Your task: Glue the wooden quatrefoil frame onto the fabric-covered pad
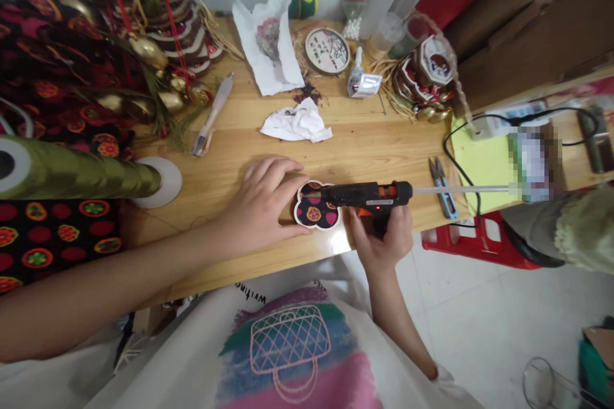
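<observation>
- Pressing down, the left hand (261, 204) held the flower-shaped fabric patch (316, 206) on the desk (364, 140), fingers spread, its left edge hidden beneath them.
- The glue gun (364, 195) covered the patch's top edge.
- The right hand (384, 236) gripped its handle, fingers wrapped, mostly hidden.

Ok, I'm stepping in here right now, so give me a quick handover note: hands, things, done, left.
Left hand: pressing down the flower-shaped piece covered in black floral fabric on the wooden table.
Right hand: gripping the black hot glue gun, nozzle at the piece's top edge.
Small snips lie to the right.
Done: fabric covers the piece.
Left: cannot tell how much gluing remains.
</observation>
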Demonstrator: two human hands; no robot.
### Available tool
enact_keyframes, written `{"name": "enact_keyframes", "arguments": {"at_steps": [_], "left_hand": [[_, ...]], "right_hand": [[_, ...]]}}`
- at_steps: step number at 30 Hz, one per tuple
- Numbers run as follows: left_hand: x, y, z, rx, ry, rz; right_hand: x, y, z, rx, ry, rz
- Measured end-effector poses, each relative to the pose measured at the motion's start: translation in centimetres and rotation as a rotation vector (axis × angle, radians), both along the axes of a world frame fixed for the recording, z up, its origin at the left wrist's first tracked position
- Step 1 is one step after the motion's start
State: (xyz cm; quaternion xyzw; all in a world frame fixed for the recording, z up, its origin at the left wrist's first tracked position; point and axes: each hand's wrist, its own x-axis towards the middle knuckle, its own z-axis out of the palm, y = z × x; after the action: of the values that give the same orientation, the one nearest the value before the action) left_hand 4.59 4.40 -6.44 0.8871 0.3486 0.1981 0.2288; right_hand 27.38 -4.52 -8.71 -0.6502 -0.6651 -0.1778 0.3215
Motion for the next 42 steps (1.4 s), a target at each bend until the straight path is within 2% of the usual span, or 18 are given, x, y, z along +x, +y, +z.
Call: {"name": "enact_keyframes", "arguments": {"at_steps": [13,31,42], "left_hand": [[-0.08,0.11,0.09,-0.069,0.005,0.012],[-0.08,0.17,0.02,-0.059,-0.004,-0.001],[-0.07,0.18,-0.1,0.002,-0.006,-0.021]], "right_hand": [[-0.08,0.12,0.4,-0.059,-0.014,-0.02],[-0.05,0.14,-0.07,-0.039,0.014,-0.027],[-0.14,0.27,-0.02,-0.022,0.022,-0.01]]}}
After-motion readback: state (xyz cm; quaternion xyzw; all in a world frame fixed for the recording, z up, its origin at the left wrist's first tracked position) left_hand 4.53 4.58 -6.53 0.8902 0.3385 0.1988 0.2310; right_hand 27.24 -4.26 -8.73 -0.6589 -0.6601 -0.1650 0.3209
